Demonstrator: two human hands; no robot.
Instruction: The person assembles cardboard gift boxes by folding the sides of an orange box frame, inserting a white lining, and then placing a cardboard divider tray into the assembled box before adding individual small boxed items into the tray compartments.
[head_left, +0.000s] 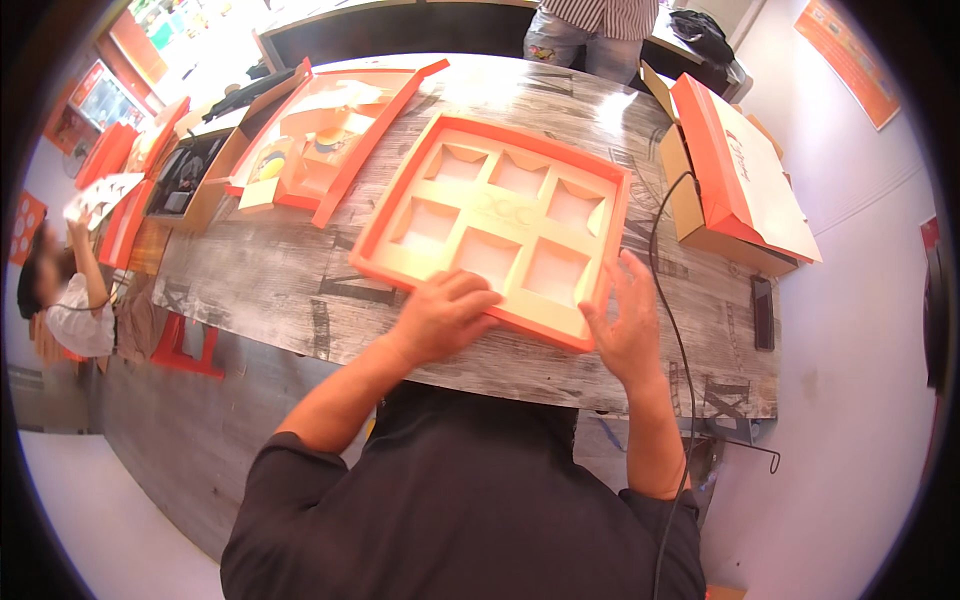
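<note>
A shallow orange cardboard box (495, 217) lies in front of me on the table. Its beige cardboard insert (510, 211) has several square openings with folded flaps and a faint printed mark in the middle. My left hand (444, 311) grips the box's near wall, its fingers bent over the rim onto the insert's front edge. At the near right corner is my right hand (630, 322), fingers spread along the outside of the right wall. Its thumb is at the corner rim, and I see nothing held in it.
Left of the box lies another open orange box (337, 135) with loose cardboard pieces. Cartons (187, 180) stand farther left, and an orange-and-white box lid (750, 165) tops a carton at right. A phone (763, 313) and black cable (671, 315) are nearby. Two people are around the table.
</note>
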